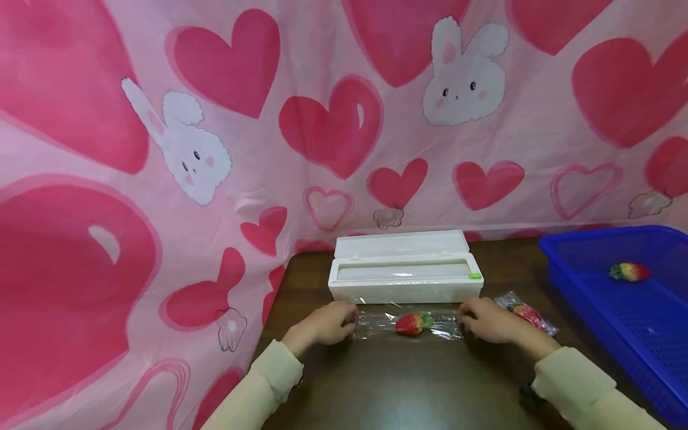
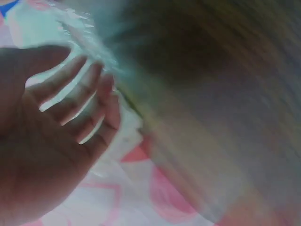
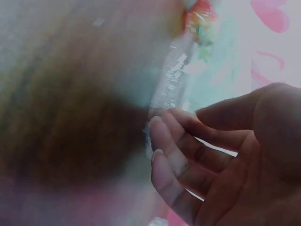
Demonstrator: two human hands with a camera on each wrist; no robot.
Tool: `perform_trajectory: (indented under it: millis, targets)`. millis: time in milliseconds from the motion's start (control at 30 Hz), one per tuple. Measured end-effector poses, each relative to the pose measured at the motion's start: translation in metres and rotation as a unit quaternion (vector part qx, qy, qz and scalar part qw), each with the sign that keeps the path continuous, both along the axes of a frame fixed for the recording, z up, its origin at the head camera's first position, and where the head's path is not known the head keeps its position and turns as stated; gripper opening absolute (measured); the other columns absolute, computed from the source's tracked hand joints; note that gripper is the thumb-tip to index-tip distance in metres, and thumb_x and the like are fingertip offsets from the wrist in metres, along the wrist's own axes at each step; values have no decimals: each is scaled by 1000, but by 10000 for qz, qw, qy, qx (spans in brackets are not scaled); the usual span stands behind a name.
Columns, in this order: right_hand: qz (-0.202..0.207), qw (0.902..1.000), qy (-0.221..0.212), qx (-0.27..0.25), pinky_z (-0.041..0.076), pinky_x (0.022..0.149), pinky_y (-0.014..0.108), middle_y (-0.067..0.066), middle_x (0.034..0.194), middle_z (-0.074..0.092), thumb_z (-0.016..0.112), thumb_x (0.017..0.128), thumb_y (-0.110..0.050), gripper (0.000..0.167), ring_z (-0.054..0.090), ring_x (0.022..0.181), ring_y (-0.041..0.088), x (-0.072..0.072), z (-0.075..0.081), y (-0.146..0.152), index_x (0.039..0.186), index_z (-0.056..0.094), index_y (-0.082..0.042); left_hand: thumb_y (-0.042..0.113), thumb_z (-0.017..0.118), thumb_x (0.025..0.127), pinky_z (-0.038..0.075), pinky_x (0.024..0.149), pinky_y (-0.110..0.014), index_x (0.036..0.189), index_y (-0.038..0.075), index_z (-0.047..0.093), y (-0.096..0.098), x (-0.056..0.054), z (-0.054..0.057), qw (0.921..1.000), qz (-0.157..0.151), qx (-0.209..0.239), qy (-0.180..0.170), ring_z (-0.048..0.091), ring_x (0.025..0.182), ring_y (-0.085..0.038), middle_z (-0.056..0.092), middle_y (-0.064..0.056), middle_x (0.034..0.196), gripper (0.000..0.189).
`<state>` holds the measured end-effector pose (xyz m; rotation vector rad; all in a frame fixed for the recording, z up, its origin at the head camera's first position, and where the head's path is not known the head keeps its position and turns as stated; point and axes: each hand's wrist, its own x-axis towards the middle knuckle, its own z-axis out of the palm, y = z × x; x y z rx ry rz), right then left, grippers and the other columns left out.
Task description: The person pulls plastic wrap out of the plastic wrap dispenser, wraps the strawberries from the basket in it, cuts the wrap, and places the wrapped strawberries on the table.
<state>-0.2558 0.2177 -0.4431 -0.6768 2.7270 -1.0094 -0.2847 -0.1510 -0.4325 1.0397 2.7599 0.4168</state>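
Note:
A red strawberry (image 1: 410, 324) with green leaves lies in clear plastic wrap (image 1: 376, 324), stretched sideways over the dark table. At the wrap's left end is my left hand (image 1: 332, 322), fingers bent and fingertips on the film. My right hand (image 1: 486, 321) pinches the opposite end between thumb and curled fingers. In the right wrist view, the film (image 3: 174, 77) runs from these fingertips toward the strawberry (image 3: 201, 16). Just behind the wrap stands a white cling film box (image 1: 405, 289), its lid raised and a roll inside.
Beside my right hand lies another strawberry wrapped in film (image 1: 529, 315). A blue plastic basket (image 1: 580, 298) at the right holds a bare strawberry (image 1: 630, 272). A pink curtain with hearts and rabbits (image 1: 333, 197) hangs behind and to the left of the table (image 1: 408, 382).

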Motion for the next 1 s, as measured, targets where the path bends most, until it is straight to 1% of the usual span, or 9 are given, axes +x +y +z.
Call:
perform_trajectory:
  millis: [133, 200, 267, 400, 467, 600, 700, 867, 1000]
  targets:
    - [408, 9990, 72, -181, 47, 58, 28, -3, 76, 61, 57, 99, -4, 14, 55, 63, 5, 0, 3, -5, 91, 69, -4, 4, 60, 98, 52, 81, -30, 102, 5, 68, 21, 8, 6, 9981, -420, 444, 94, 58, 83, -11, 65, 0, 91, 9]
    - [643, 9975, 83, -283, 48, 60, 27, -3, 79, 63, 57, 99, -4, 14, 56, 67, 4, -1, 2, -11, 93, 69, -3, 4, 57, 99, 52, 83, -27, 102, 5, 68, 35, 10, 5, 9969, -666, 413, -55, 58, 85, -10, 65, 1, 92, 11]
    - [799, 9963, 54, -304, 48, 61, 27, -5, 80, 62, 57, 97, -3, 14, 55, 69, 4, -2, -1, -18, 92, 69, -4, 5, 56, 99, 50, 83, -24, 102, 7, 67, 44, 10, 2, 9969, -735, 139, -243, 56, 86, -8, 64, 3, 92, 12]
    - [731, 9971, 143, -119, 43, 62, 27, -8, 75, 58, 58, 92, 1, 16, 51, 68, 4, -2, -10, -22, 84, 68, -8, 4, 58, 98, 48, 82, -24, 97, 10, 66, 46, 10, -8, 9978, -364, -247, -493, 54, 83, -7, 61, 5, 89, 10]
    - [499, 9986, 193, -20, 41, 63, 28, -8, 73, 56, 59, 89, 1, 16, 48, 68, 6, -2, -12, -20, 80, 66, -10, 3, 58, 97, 48, 80, -26, 95, 9, 66, 41, 9, -9, 9981, -162, -186, -567, 53, 81, -9, 61, 4, 87, 10]
    - [187, 9994, 251, 176, 41, 64, 29, -6, 74, 56, 60, 87, -1, 15, 48, 70, 10, -2, -10, -13, 78, 66, -11, -1, 58, 96, 48, 75, -27, 93, 6, 64, 27, 8, -5, 9984, -9, -23, -571, 51, 78, -10, 58, 1, 86, 10]
    - [99, 9993, 224, 286, 42, 65, 30, -6, 75, 57, 62, 88, -2, 14, 49, 70, 11, -1, -9, -8, 78, 66, -11, -1, 59, 95, 47, 73, -28, 92, 7, 62, 15, 11, -4, 9989, 190, -106, -426, 51, 78, -12, 56, 1, 86, 8]
    - [-120, 9974, 382, 606, 47, 67, 35, -5, 78, 62, 66, 89, -6, 8, 54, 73, 13, 7, -4, 4, 82, 69, -9, 7, 65, 92, 51, 68, -37, 85, 11, 58, -5, 17, -3, 9943, 798, -692, 130, 58, 79, -19, 57, -1, 85, 10]
    - [159, 9927, 1000, 652, 51, 72, 38, -8, 85, 66, 72, 89, -8, 4, 60, 80, 11, 14, 1, 12, 89, 72, -11, 10, 70, 89, 51, 66, -37, 84, 11, 60, -14, 19, 2, 9933, 718, -562, 712, 59, 77, -17, 59, 0, 84, 11]
